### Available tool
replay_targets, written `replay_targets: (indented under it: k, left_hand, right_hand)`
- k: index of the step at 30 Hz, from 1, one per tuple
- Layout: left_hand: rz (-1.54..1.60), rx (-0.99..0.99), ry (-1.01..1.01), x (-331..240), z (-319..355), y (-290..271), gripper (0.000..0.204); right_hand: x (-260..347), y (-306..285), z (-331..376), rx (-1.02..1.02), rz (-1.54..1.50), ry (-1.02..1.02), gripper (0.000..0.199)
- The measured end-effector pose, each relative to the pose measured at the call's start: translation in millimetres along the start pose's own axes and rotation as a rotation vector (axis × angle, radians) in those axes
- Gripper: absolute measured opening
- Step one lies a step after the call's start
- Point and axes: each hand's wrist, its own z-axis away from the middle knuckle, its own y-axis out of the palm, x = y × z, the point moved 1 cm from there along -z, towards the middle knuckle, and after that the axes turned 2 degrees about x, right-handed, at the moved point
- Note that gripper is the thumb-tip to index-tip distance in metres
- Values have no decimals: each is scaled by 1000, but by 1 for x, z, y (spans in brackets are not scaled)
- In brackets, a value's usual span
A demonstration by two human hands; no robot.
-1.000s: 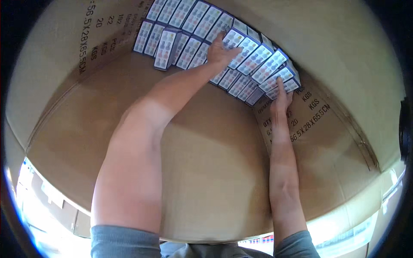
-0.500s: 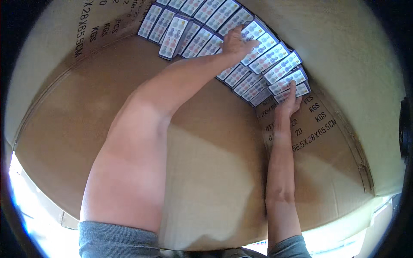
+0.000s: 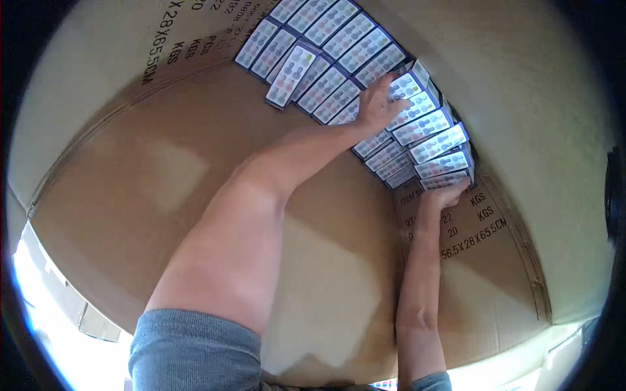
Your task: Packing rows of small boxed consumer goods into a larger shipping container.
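Inside a large cardboard carton, a row of slim purple-edged boxes with rows of small coloured pictures on their faces sits between my hands, on top of other such boxes. My left hand is at the row's far left end, thumb spread over the faces and fingers curled at the end box. At the near right end, my right hand cups the last box, its fingers partly hidden behind it. The boxes in this row lean unevenly. One loose box lies aslant over the packed boxes farther left.
More packed boxes stand in rows along the carton's far wall. The carton floor is bare brown board. Printed side walls rise around my arms. A bright gap shows past the carton's edge at lower left.
The view has shifted, so the boxes appear lower and farther right. My right index finger has come off the box faces, and that hand now cups the row's end. My left hand stays at the other end.
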Motion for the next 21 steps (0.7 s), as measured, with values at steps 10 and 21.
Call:
replay_targets:
  k: [10,21]
  left_hand:
    - [-265,64,41,19,-29,-3,61]
    - [-614,125,-33,-5,-46,2,64]
  right_hand:
    - [-31,21,-33,10,85,-105,61]
    - [-43,19,-75,74,429,-224,71]
